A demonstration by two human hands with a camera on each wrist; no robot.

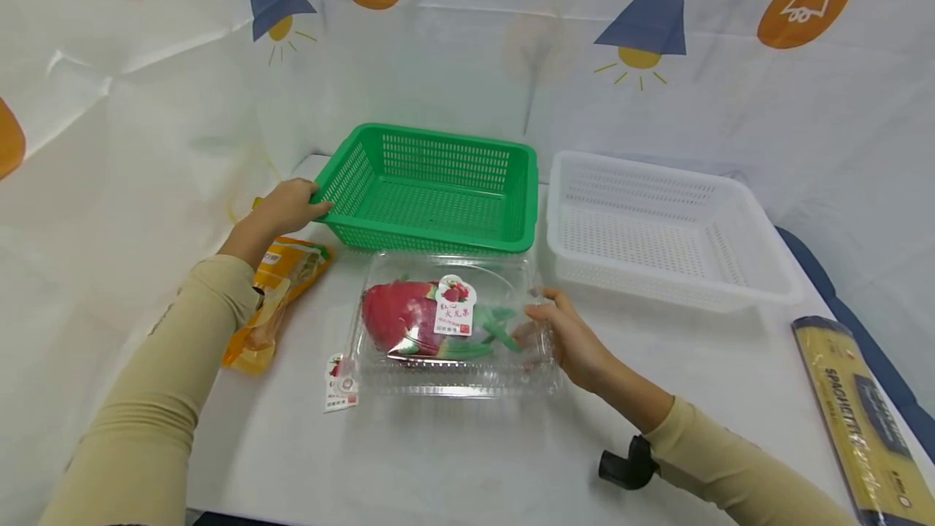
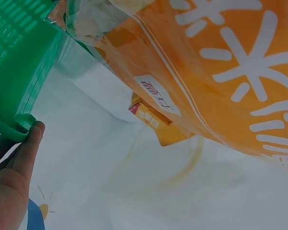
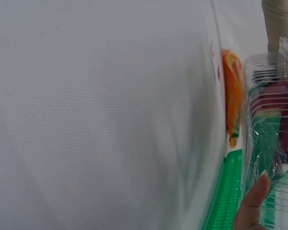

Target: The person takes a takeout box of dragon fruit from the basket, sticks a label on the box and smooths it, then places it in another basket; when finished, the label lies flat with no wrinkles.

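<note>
A green plastic basket [image 1: 431, 238] stands near the back of the table. At its left end my left hand [image 1: 283, 206] grips the rim, and the left wrist view shows fingers on the basket's edge. In front of the basket is a clear plastic clamshell box [image 1: 409, 376] holding a red dragon fruit [image 1: 398, 315] with green tips. My right hand [image 1: 573, 339] holds the box by its right side, thumb at the edge; some fingers are hidden behind the plastic. A white label with printed fruit [image 1: 454, 307] is on the lid.
To the right of the green basket stands a white basket [image 1: 672, 286]. A yellow spaghetti packet [image 1: 858, 412] lies at the right edge. Beside my left forearm is an orange food bag [image 1: 281, 291]. A paper tag [image 1: 340, 388] hangs or lies by the box's lower left corner.
</note>
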